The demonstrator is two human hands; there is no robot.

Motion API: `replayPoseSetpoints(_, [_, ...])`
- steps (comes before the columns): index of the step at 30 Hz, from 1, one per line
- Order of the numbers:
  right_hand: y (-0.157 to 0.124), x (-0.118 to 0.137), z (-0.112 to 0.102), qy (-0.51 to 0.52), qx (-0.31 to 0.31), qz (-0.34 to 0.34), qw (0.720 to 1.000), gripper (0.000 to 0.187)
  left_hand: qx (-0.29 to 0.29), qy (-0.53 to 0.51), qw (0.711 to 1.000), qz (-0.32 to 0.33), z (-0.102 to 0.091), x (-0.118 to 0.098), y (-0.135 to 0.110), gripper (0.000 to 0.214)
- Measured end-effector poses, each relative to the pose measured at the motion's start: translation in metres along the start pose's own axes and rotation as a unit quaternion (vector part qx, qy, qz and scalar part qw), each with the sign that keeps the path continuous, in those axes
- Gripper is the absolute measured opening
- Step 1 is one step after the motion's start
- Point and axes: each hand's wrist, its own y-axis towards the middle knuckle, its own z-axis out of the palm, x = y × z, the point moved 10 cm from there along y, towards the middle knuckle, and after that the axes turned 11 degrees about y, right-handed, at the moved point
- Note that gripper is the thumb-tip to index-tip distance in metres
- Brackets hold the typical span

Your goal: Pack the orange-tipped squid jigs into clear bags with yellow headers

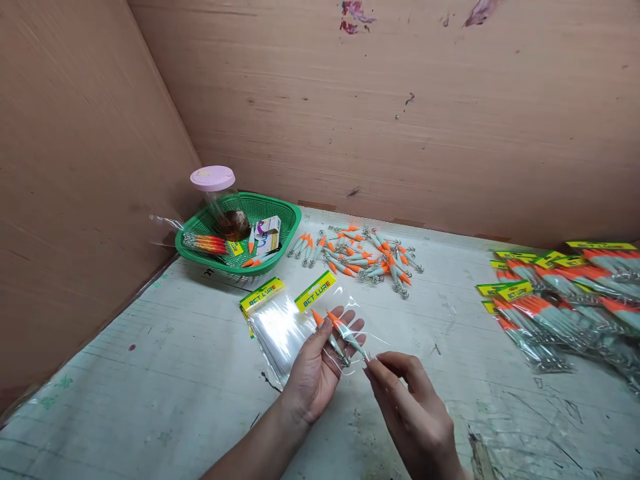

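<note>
My left hand (317,363) lies palm up with its fingers spread, and a clear plastic bag (325,313) with a yellow BCT LURE header rests on it. Two orange-tipped squid lures (336,333) sit inside the bag across my fingers. My right hand (407,400) pinches the bag's open lower end near the lures' hooks with thumb and forefinger. A stack of empty clear bags (273,320) with the same yellow headers lies just left of my left hand.
A loose pile of orange-and-white lures (357,257) lies beyond my hands. A green basket (285,233) at the back left holds a pink-lidded jar (220,200), small boxes and lures. Filled lure packs (560,300) are heaped at the right. Brown board walls close the back and left.
</note>
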Motion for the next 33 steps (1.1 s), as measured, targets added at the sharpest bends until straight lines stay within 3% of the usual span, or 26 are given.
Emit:
replayPoseSetpoints(6, [0.01,0.007,-0.001,0.051,-0.029,-0.01,0.998,0.028,0.037,0.003,0.999,-0.008,0.005,0.008,-0.002,0.028])
replayPoseSetpoints(11, [0.02,0.008,-0.005,0.139,0.069,0.014,0.988,0.021,0.02,0.026,0.999,-0.009,-0.001,0.008,0.001,0.032])
replayPoseSetpoints(14, [0.032,-0.026,-0.029,0.138,0.062,0.098,0.984,0.01,-0.02,0.016,1.0,-0.012,-0.007,0.005,0.002,0.027])
replayPoseSetpoints(17, [0.05,-0.087,-0.054,-0.029,0.021,0.169,0.985,0.011,-0.039,-0.001,0.999,-0.017,-0.008,0.002,0.001,0.02])
replayPoseSetpoints(20, [0.076,-0.148,-0.048,-0.094,0.033,0.214,0.972,0.015,-0.041,0.01,0.999,-0.018,-0.007,0.001,0.0,0.024])
replayPoseSetpoints(23, [0.1,-0.194,-0.025,-0.131,0.066,0.263,0.954,0.017,-0.049,0.028,0.998,-0.023,-0.009,0.002,0.0,0.024])
replayPoseSetpoints(27, [0.114,-0.222,-0.005,-0.166,0.106,0.331,0.923,0.026,-0.052,0.034,0.998,-0.019,-0.01,-0.001,0.002,0.023])
replayPoseSetpoints(33, [0.091,-0.223,0.007,-0.135,0.182,0.367,0.902,0.027,-0.061,0.027,0.998,-0.008,-0.012,-0.007,0.004,0.022])
